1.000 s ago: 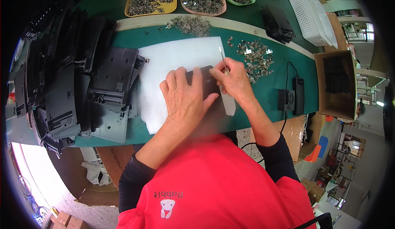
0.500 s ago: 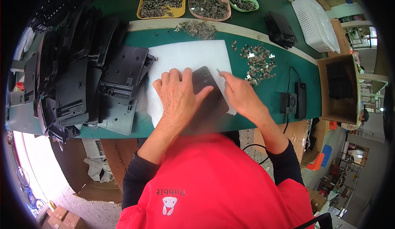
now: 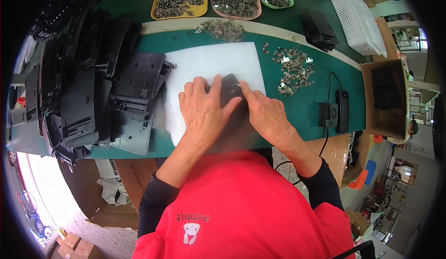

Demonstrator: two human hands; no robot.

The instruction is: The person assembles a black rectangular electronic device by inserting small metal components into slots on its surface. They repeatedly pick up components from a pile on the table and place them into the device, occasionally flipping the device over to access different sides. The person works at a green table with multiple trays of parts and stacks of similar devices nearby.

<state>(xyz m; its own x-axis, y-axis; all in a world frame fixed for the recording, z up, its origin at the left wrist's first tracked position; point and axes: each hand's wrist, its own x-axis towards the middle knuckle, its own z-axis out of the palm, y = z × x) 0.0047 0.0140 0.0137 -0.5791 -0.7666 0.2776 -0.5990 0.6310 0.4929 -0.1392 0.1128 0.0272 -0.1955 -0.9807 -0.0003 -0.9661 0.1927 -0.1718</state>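
Observation:
A black plastic panel (image 3: 237, 115) lies on a white foam sheet (image 3: 181, 63), partly covered by my hands. My left hand (image 3: 203, 112) rests on the panel's left side with fingers spread, the thumb reaching across its surface. At the panel's upper right corner, my right hand (image 3: 269, 115) has its index finger pressed down and the other fingers curled. A small shiny metal piece (image 3: 238, 85) shows at that fingertip; its exact shape is too small to make out.
Black plastic panels (image 3: 79, 105) are stacked at left. Loose metal clips (image 3: 294, 70) lie right of the foam, with another pile (image 3: 223, 30) behind. Yellow (image 3: 152, 15), pink (image 3: 218, 12) and green (image 3: 291, 3) trays hold small parts. A black adapter (image 3: 342, 112) and cardboard box (image 3: 388, 131) stand at right.
My right hand has moved left onto the panel's upper right corner, bringing the small metal piece there. My left hand stays on the panel, its index finger slightly more extended.

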